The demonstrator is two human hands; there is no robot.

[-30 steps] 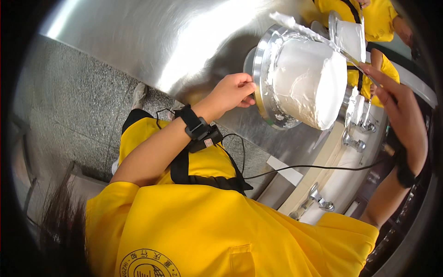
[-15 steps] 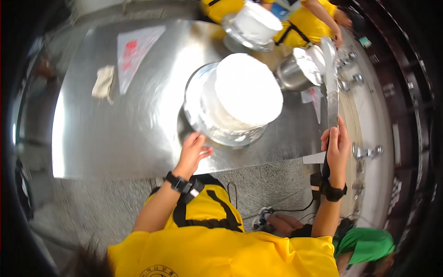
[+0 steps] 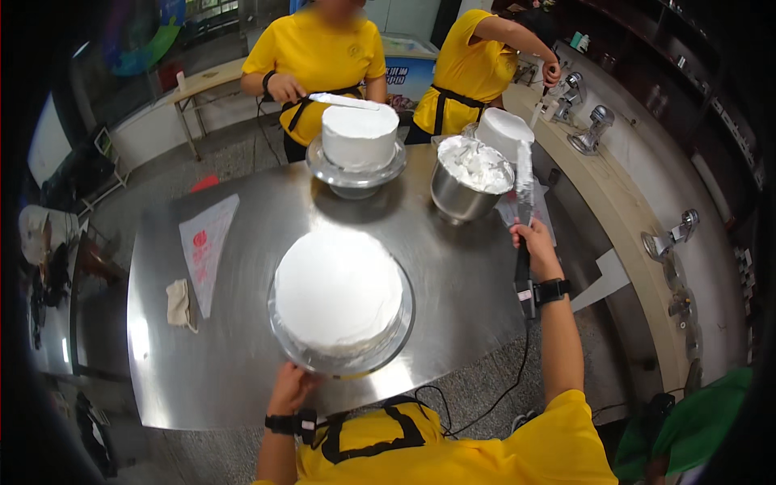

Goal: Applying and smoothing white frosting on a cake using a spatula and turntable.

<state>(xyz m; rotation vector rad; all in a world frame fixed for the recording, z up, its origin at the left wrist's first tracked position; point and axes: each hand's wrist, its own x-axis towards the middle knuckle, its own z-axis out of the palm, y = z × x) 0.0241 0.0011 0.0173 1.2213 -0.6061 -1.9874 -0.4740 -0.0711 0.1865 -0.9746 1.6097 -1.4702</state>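
Note:
In front of me a round cake coated in smooth white cream sits on a clear-rimmed turntable. At the turntable's near edge, my left hand has its fingers curled against the rim, their tips partly hidden. My right hand is closed round the black handle of an icing spatula, away from the cake to its right. The long blade points up and away, smeared with white cream. Just left of that blade stands a steel mixing bowl heaped with whipped cream.
Across the steel table, a person works a spatula over a second white cake. Another person stands by a third cake. A piping bag and beige cloth lie left. A counter with mixers curves along the right.
My view has tilted up, bringing the two people and their cakes further into sight. My left hand has come against the turntable rim; the spatula stays in my right hand.

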